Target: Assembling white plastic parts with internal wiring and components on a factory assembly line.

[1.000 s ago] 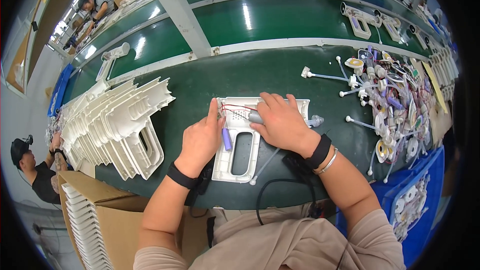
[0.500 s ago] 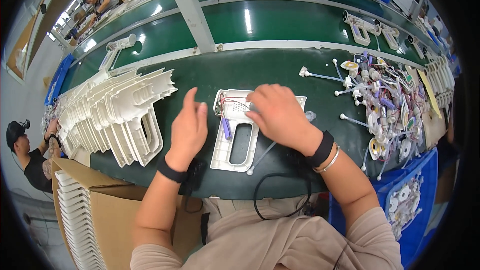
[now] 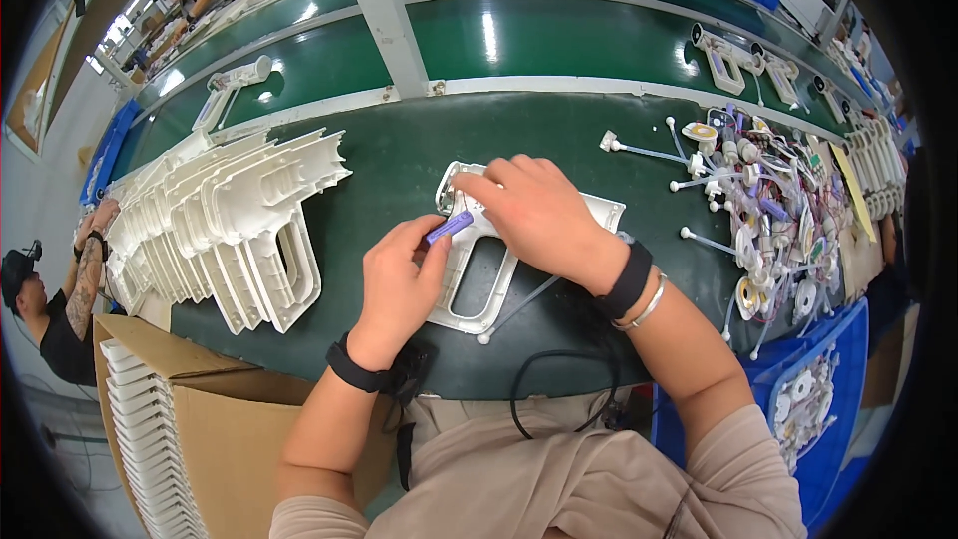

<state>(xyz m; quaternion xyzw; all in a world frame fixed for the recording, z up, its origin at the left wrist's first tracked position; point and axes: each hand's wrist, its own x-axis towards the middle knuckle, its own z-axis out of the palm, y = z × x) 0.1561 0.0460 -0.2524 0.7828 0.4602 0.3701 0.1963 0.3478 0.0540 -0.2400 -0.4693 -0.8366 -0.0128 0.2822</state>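
Note:
A white plastic shell half [image 3: 467, 323] with a looped handle lies on the green mat in front of me, slightly tilted. My left hand [image 3: 401, 274] pinches a small purple cylinder, which looks like a battery [image 3: 449, 228], between thumb and fingers at the shell's left side. Over the shell's upper part lies my right hand [image 3: 539, 220], fingers curled together with the tips at the round left end. Whatever those fingertips grip is hidden, as is most of the shell's inside. A thin translucent tube [image 3: 524, 307] runs out beside the handle.
Stacked white shell halves [image 3: 235, 230] stand left; a heap of wired parts [image 3: 763, 205] lies right. Beyond the mat runs a green conveyor [image 3: 539, 35] carrying assembled units. Below are a carton [image 3: 239, 439] and a blue bin [image 3: 848, 369]. Co-workers sit at the left.
My left hand has moved right and taken hold of the purple battery, lifting it. My right hand has shifted left toward the shell's round end, and the shell has turned slightly.

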